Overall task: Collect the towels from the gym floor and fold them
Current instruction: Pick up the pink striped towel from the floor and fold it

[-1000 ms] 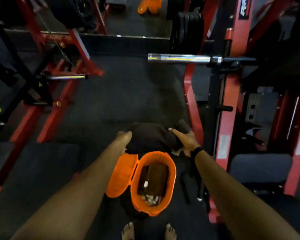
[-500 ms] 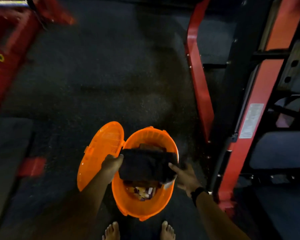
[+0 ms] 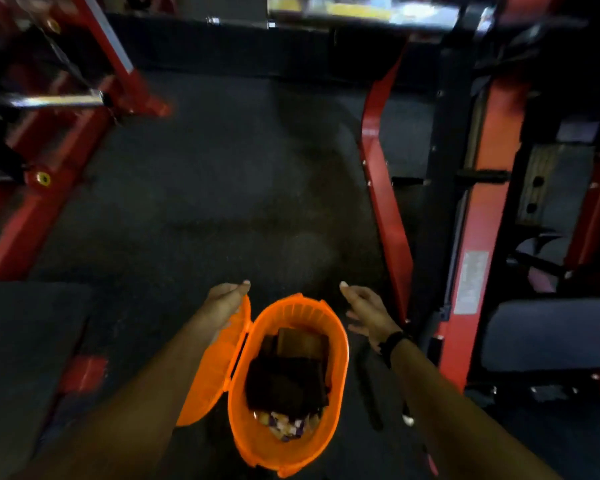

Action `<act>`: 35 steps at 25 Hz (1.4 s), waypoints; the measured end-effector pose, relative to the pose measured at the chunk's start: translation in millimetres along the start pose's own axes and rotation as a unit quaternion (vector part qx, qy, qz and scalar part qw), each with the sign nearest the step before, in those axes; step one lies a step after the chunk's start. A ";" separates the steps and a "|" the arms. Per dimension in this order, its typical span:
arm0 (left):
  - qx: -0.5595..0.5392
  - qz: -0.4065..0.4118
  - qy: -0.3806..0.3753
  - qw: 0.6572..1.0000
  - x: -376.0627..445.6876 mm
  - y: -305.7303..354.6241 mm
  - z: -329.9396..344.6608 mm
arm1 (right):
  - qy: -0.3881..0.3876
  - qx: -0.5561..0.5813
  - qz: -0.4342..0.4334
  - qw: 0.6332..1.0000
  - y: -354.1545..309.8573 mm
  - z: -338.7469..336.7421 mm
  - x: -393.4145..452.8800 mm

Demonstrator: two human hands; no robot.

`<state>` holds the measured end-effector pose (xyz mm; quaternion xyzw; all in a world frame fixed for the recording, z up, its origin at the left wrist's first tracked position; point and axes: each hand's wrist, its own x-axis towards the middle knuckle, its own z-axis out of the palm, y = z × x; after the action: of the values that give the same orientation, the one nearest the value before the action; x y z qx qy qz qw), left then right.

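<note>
An orange plastic basket (image 3: pixel 340 344) stands on the dark gym floor in front of me, its hinged lid (image 3: pixel 210 379) swung open to the left. A folded dark towel (image 3: pixel 286 384) lies inside on top of a brown folded one (image 3: pixel 300 342) and some patterned cloth. My left hand (image 3: pixel 224 299) hovers above the lid's top edge, fingers relaxed and holding nothing. My right hand (image 3: pixel 366 310) hangs to the right of the basket rim, fingers spread and empty. A black band sits on my right wrist.
Red and black gym machine frames (image 3: pixel 383 188) stand close on the right, with a padded seat (image 3: pixel 548 336) at lower right. Another red frame (image 3: pixel 49 181) with a chrome bar stands at the left. A chrome barbell sleeve (image 3: pixel 361 8) crosses the top.
Both hands lowered the folded dark towel into the basket and let go of it. They now hover apart on either side of the rim.
</note>
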<state>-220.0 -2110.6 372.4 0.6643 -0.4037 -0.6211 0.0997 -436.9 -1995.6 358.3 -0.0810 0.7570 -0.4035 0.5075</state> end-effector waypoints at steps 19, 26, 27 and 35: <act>0.024 0.468 0.123 0.875 -446.0 411.3 -128.6 | 0.064 -0.178 -0.500 0.845 -493.9 -145.6 -365.6; 0.043 0.486 0.168 0.857 -504.4 397.8 -149.4 | 0.017 -0.211 -0.543 0.812 -513.6 -131.8 -422.9; 0.046 0.484 0.178 0.856 -508.4 390.6 -156.3 | 0.007 -0.214 -0.546 0.810 -512.6 -121.9 -427.9; 0.049 0.448 0.299 0.841 -560.3 283.5 -271.9 | -0.117 -0.255 -0.579 0.766 -468.8 11.1 -499.8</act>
<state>-36.1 -2026.5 1026.1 0.5684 -0.6377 -0.2593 0.4505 -326.4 -2045.5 1032.8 -0.6770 0.5759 -0.4001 0.2232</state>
